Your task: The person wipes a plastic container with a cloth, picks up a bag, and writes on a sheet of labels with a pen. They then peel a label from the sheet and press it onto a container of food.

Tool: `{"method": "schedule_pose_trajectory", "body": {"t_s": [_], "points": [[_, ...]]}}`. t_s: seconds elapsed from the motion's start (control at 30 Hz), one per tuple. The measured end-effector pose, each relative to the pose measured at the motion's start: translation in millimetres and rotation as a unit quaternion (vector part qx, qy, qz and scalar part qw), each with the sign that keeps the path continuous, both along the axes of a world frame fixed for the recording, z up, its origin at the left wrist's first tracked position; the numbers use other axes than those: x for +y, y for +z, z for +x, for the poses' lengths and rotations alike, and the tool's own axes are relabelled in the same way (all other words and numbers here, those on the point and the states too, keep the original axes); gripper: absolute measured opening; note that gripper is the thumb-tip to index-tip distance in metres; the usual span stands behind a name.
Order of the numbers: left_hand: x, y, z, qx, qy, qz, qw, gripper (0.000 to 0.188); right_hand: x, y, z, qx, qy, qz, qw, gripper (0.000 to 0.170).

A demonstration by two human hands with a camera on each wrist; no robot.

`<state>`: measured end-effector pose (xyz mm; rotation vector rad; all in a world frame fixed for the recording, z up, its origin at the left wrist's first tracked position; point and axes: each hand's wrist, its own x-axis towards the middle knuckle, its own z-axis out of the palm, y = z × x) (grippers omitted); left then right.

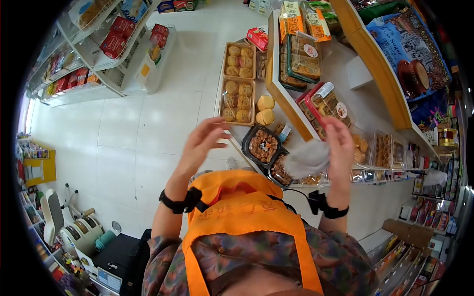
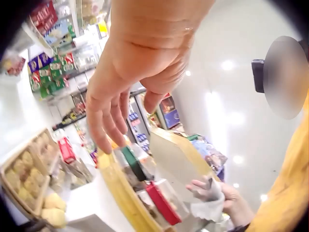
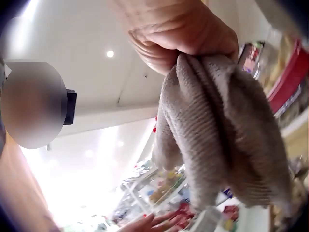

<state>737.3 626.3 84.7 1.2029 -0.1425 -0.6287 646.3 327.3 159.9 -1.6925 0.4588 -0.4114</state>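
Grey cloth (image 3: 224, 130) hangs from the right grip (image 3: 186, 31).

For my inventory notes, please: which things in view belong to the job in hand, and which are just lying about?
In the job: grey cloth, gripped by the right hand; probably the wood-edged shelf.
Lying about: red-edged pastry box, bun trays, black snack trays.

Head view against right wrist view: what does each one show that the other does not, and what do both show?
Only the head view: the orange apron, the tiled floor and the white chair.
Only the right wrist view: the round ceiling light and the cloth's ribbed weave.
Both: the cloth held in the right hand, the left hand, and red packages.
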Motion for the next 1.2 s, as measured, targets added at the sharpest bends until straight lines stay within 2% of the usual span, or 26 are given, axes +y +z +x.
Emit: {"method": "schedule_pose_trajectory", "body": {"t_s": [0.07,0.1,0.2,0.23,0.37,0.5,0.6,0.7,0.83,0.87,0.93,0.97,1.03,1.13,1.2], "points": [[-25,8,7,-0.035,-0.086,-0.048,0.995,0.041,41,-9,26,0.028,-0.006,0.104,0.994,0.019],[-32,11,13,-0.053,-0.127,-0.073,0.988,0.042,60,-22,39,0.016,0.023,0.132,0.991,0.02],[-23,25,42,-0.198,-0.134,0.004,0.971,0.043,115,-35,73,-0.004,0.069,0.182,0.981,0.022],[-13,28,54,-0.076,-0.119,-0.003,0.99,0.033,129,-35,81,-0.008,0.074,0.193,0.978,0.022],[53,14,108,-0.064,-0.05,0.065,0.995,0.021,169,-45,105,0.029,0.127,0.149,0.98,0.024],[106,12,150,-0.082,0.023,0.062,0.994,0.02,182,-62,135,0.049,0.0,0.13,0.99,0.021],[136,11,175,-0.048,0.049,0.066,0.995,0.024,150,-77,145,-0.007,-0.12,0.231,0.966,0.021],[156,7,188,-0.003,0.077,0.082,0.994,0.03,106,-104,142,-0.048,-0.224,0.19,0.955,0.024],[163,-11,207,0.034,0.112,0.071,0.991,0.036,77,-125,143,-0.012,-0.363,0.1,0.926,0.035],[163,-13,210,0.043,0.119,0.069,0.99,0.036,76,-127,143,0.02,-0.344,0.082,0.935,0.036],[163,-11,219,0.002,0.069,0.11,0.992,0.034,91,-117,151,0.082,-0.303,0.049,0.948,0.036],[163,-10,221,-0.018,0.043,0.133,0.99,0.033,94,-121,159,0.081,-0.289,0.034,0.953,0.035],[159,-17,224,-0.023,0.035,0.108,0.993,0.031,100,-128,176,0.078,-0.259,0.007,0.963,0.031],[153,-19,231,-0.05,0.043,0.096,0.993,0.03,110,-132,203,0.097,-0.13,0.047,0.986,0.025],[158,-24,231,-0.056,0.042,0.11,0.992,0.029,119,-131,226,0.092,-0.108,0.012,0.99,0.024]]}}
